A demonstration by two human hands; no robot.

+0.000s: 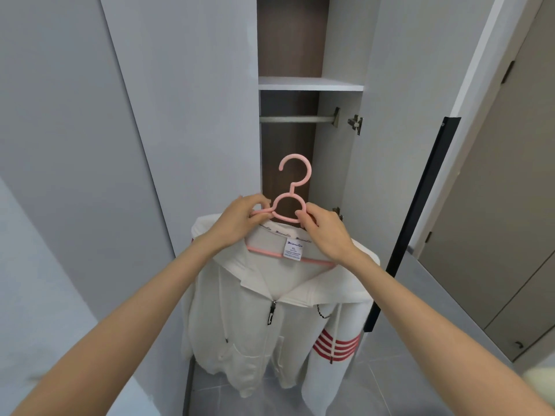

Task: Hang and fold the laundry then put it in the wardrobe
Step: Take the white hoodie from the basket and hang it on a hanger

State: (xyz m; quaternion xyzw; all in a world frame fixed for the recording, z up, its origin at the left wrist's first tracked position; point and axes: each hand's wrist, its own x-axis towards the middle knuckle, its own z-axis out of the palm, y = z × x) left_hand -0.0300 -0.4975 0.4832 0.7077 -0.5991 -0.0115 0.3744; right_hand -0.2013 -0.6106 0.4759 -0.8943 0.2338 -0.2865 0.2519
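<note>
Before the open wardrobe [339,163], I hold the white hoodie [249,325] up on a pink hanger [291,191], in front of the narrow compartment and not inside it. My left hand [240,223] grips the hanger's left arm just beside the round loop, fingers [258,216] curled over the plastic. My right hand [327,232] pinches the right side of that loop between thumb and fingers [303,216]. The hook stands upright and free, below the metal rail [295,119] and apart from it.

Inside the wardrobe, the rail runs across under a white shelf [309,84], with a dark wood-grain back panel behind both. A metal hinge [356,124] sits on the right edge, where the door [405,115] stands swung open.

The hoodie hangs by its shoulders, with the hanger's lower bar showing pink across the open neck. A white label [292,249] at the collar reads "XL" under a blue script brand name that I cannot make out; the lines below it are too small to read. The same script repeats along the neck tape. The zip is closed partway, and its black pull [271,313] carries pale lettering, unreadable. Four red stripes [336,345] band one sleeve. The hem hangs above the grey tiled floor [225,394].
</note>
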